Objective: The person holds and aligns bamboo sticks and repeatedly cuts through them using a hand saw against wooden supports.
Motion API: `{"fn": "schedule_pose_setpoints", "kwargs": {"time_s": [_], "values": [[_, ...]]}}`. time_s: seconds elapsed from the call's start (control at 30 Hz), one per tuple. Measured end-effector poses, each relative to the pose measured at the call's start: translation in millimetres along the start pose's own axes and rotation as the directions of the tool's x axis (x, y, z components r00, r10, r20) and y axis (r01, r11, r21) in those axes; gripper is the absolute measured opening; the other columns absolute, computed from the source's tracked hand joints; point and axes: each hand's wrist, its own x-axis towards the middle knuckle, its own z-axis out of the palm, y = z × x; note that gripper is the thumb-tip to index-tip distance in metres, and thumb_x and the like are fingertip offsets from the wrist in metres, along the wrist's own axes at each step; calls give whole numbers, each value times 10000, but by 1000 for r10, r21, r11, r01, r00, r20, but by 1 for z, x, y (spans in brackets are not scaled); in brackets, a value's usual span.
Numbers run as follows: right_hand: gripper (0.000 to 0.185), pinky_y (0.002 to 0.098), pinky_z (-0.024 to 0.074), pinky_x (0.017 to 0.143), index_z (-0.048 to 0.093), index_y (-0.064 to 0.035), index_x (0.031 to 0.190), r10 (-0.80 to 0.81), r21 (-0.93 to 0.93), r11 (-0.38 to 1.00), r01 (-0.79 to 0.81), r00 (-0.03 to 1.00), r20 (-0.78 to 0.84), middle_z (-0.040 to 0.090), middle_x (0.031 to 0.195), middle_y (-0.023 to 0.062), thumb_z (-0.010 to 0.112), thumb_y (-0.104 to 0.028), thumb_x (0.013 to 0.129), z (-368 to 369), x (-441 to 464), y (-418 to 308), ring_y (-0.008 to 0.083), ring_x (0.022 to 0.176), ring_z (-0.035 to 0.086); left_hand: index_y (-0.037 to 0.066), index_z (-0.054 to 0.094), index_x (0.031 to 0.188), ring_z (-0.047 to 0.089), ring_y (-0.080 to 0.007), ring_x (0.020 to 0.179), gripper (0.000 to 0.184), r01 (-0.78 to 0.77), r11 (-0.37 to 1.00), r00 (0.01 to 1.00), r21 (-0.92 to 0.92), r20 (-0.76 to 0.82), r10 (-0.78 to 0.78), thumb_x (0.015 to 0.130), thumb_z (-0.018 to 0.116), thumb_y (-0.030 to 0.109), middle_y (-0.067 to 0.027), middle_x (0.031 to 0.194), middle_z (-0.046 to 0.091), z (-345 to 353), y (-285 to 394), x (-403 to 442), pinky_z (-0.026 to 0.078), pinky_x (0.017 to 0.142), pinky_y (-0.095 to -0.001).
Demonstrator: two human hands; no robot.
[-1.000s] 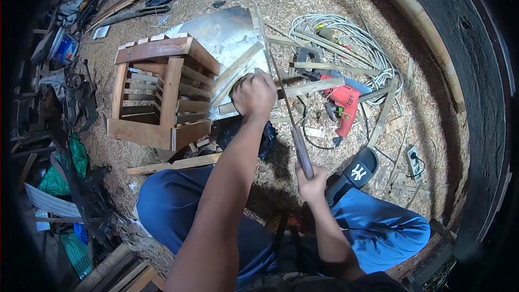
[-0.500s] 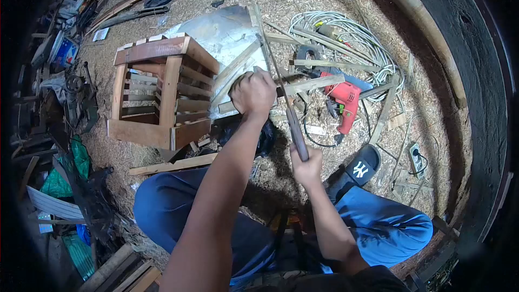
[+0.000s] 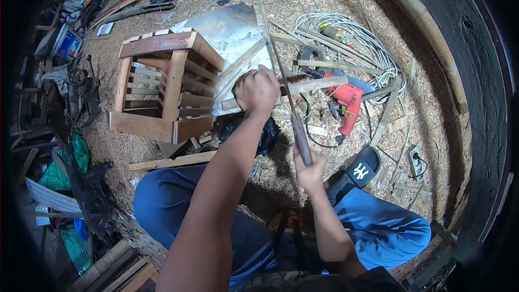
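My left hand (image 3: 258,91) is closed around a narrow wooden strip (image 3: 319,84), which sticks out to the right of the fist. My right hand (image 3: 310,172) grips the wooden handle of a long-bladed knife (image 3: 298,130). Its thin blade is seen nearly edge-on and points away from me. Just right of my left fist, the blade crosses the strip; whether it has cut into the wood cannot be made out. Beneath the left hand lies a pale, stained board (image 3: 216,27) with another wooden strip (image 3: 243,65) on it.
A slatted wooden frame (image 3: 157,129) stands at left. On the right are a red power drill (image 3: 346,100), a coiled pale cable (image 3: 373,48), loose sticks and a power socket (image 3: 417,163). My sandaled foot (image 3: 361,170) rests on ground strewn with wood shavings.
The view has shifted a little, so the surroundings sit slightly further right. The knife's handle has come slightly closer to me. Both hands keep their grips.
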Motion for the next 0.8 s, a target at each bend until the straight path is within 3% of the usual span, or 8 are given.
{"fn": "schedule_pose_setpoints", "kwargs": {"time_s": [0.03, 0.1, 0.13, 0.33, 0.4, 0.43, 0.47, 0.8], "values": [[418, 326, 309, 427, 529, -9, 580, 58, -30, 998, -57, 998, 37, 436, 490, -11, 695, -153, 936, -12, -22, 6, 66, 461, 411, 15, 706, 625, 685, -411, 621, 422, -4, 1000, 1000, 16, -11, 5, 942, 546, 244, -228, 684, 689, 3, -2, 0, 562, 642, -516], [311, 299, 401, 463, 588, -10, 614, -64, 82, 995, 62, 997, 31, 465, 487, 6, 679, -91, 900, -34, -65, 21, 72, 453, 496, 16, 702, 620, 684, -411, 621, 425, 0, 1000, 1000, 21, 1, 0, 942, 544, 244, -227, 685, 689, -1, 1, 2, 561, 644, -513], [222, 306, 430, 488, 625, -1, 664, -59, -10, 998, 60, 997, 55, 485, 495, 27, 672, -68, 871, -43, -73, 18, 82, 456, 515, 17, 698, 615, 683, -411, 621, 428, 9, 1000, 1000, 29, 20, -9, 943, 542, 243, -226, 687, 690, 0, 2, 1, 561, 647, -511], [187, 300, 428, 498, 625, -3, 669, -55, 15, 998, 55, 998, -3, 475, 515, 21, 662, -42, 848, -23, -67, 31, 77, 481, 514, 6, 696, 609, 681, -415, 627, 444, 11, 1000, 1000, -7, -14, -11, 941, 535, 254, -233, 690, 687, -4, 6, 4, 558, 661, -512], [478, 327, 298, 433, 418, -52, 513, -107, 42, 993, 108, 994, -25, 382, 453, -21, 685, -83, 908, -27, -69, 21, 87, 389, 385, 41, 702, 583, 673, -389, 563, 392, -8, 998, 996, 64, -87, 14, 906, 575, 222, -200, 640, 684, -4, 6, 1, 565, 588, -477], [466, 321, 297, 430, 435, -55, 521, -54, 44, 998, 53, 998, 11, 385, 455, -22, 686, -87, 912, -37, -68, 11, 81, 396, 377, 38, 695, 572, 677, -388, 566, 398, -18, 997, 995, 70, -94, 24, 906, 573, 217, -194, 632, 683, -2, 4, 1, 564, 581, -478], [167, 294, 404, 474, 651, 2, 700, 43, 10, 999, -44, 997, 57, 467, 514, 13, 654, -37, 862, -51, -69, -5, 62, 470, 484, 38, 695, 572, 677, -388, 566, 398, -25, 998, 995, 62, -92, 30, 906, 573, 217, -194, 632, 683, 0, 4, 0, 564, 581, -478], [185, 301, 402, 480, 673, 0, 724, 5, -138, 990, -4, 1000, 7, 444, 491, 40, 707, -94, 880, -70, -76, -73, 80, 442, 473, 35, 690, 583, 681, -362, 567, 362, -45, 998, 994, 48, -97, 49, 893, 584, 189, -188, 651, 692, 2, 2, 3, 567, 588, -457]]}}
